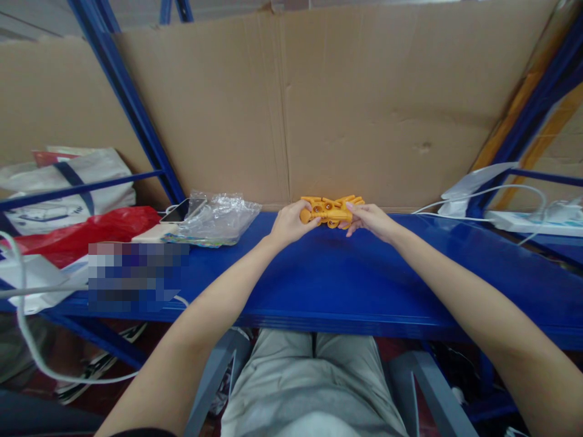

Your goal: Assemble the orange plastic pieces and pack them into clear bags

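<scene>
The left hand was curled around the left end of an orange plastic toy, its thumb lying over a round knob on that end. The right hand pinched the toy's right end, fingers on top and thumb beneath. Between the two hands the toy was held level, lifted just above the blue shelf, near its back edge. Finger-like prongs stuck out along the toy's upper side, toward the cardboard backing that stood upright just behind it. Both forearms reached forward over the shelf from the lower corners of the view, and the person's grey trousers showed under the front lip.

To the left of the left hand, near but apart from it, lay a crumpled clear plastic bag, with a phone just beside it, partly under its edge. Further left sat a red plastic bag, then a white bag with blue trim behind a blue crossbar. A white cable looped down off the shelf's left end. A blurred patch covered part of that side, so what lay there could not be told.

To the right of the right hand, well apart, a white power strip rested on the shelf, with white cords running to it and a white adapter leaning against a blue frame post. Nothing stood between the hands and the toy.
</scene>
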The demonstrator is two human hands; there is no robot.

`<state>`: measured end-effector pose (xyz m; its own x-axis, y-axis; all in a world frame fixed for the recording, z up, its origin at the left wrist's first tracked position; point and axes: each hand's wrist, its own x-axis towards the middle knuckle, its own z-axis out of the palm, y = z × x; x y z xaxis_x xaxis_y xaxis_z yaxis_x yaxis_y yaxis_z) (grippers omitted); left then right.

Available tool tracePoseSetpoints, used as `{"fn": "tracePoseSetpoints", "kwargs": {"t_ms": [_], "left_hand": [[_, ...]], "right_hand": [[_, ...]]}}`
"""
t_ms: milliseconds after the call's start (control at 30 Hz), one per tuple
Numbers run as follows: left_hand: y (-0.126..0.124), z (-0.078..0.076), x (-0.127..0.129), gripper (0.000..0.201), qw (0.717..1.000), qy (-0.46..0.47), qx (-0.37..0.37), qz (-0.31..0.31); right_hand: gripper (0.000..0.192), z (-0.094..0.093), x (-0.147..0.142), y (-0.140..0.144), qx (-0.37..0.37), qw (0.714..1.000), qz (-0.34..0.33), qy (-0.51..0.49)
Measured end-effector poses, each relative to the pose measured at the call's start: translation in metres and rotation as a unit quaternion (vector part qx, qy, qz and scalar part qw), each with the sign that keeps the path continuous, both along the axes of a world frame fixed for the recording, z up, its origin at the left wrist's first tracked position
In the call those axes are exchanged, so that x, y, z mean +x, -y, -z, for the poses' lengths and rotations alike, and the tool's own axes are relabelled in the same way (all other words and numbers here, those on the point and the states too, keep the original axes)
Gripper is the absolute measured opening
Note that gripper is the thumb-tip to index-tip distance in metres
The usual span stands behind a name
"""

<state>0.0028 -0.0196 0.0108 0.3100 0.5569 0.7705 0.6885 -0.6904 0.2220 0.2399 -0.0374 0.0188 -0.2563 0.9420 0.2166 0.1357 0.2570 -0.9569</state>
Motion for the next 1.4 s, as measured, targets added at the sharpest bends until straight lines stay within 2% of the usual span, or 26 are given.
{"fn": "tracePoseSetpoints", "kwargs": {"t_ms": [67,167,300,733,867,967,1067,1133,1200,1300,1400], "left_hand": [[0.0,0.0,0.0,0.023,1.0,0.002,-0.008,0.002],[-0.002,0.0,-0.001,0.022,1.0,0.011,-0.018,-0.001],[-0.004,0.0,-0.003,0.022,1.0,0.019,-0.009,-0.007],[-0.003,0.001,-0.003,0.024,1.0,0.025,-0.011,-0.006],[-0.005,0.0,-0.004,0.025,0.994,0.056,-0.09,0.036],[-0.006,-0.001,-0.003,0.027,0.976,0.079,-0.181,0.086],[-0.004,-0.002,-0.001,0.029,0.962,0.103,-0.226,0.109],[-0.002,-0.003,0.0,0.03,0.957,0.113,-0.24,0.116],[0.0,-0.004,0.002,0.03,0.954,0.116,-0.248,0.119],[0.005,-0.005,0.004,0.03,0.961,0.103,-0.236,0.104],[0.009,-0.007,0.005,0.028,0.976,0.076,-0.189,0.07]], "right_hand": [[0.044,-0.001,-0.001,0.001,-0.013,1.0,-0.002,-0.002],[0.035,-0.003,0.001,0.004,-0.018,0.999,-0.034,0.011],[0.035,-0.005,0.005,0.007,0.012,0.998,-0.062,0.018],[0.043,-0.006,0.001,0.01,0.043,0.997,-0.024,0.053],[0.048,-0.002,0.004,0.004,0.108,0.988,-0.002,0.11],[0.05,-0.001,0.007,0.002,0.233,0.958,0.042,0.163],[0.052,-0.001,0.009,0.002,0.367,0.892,0.066,0.256],[0.042,0.0,0.009,0.003,0.425,0.843,0.068,0.323],[0.034,0.002,0.007,0.003,0.461,0.808,0.07,0.361],[0.034,0.003,0.005,0.005,0.477,0.79,0.066,0.38],[0.033,0.001,0.004,0.007,0.466,0.798,0.058,0.377]]}}
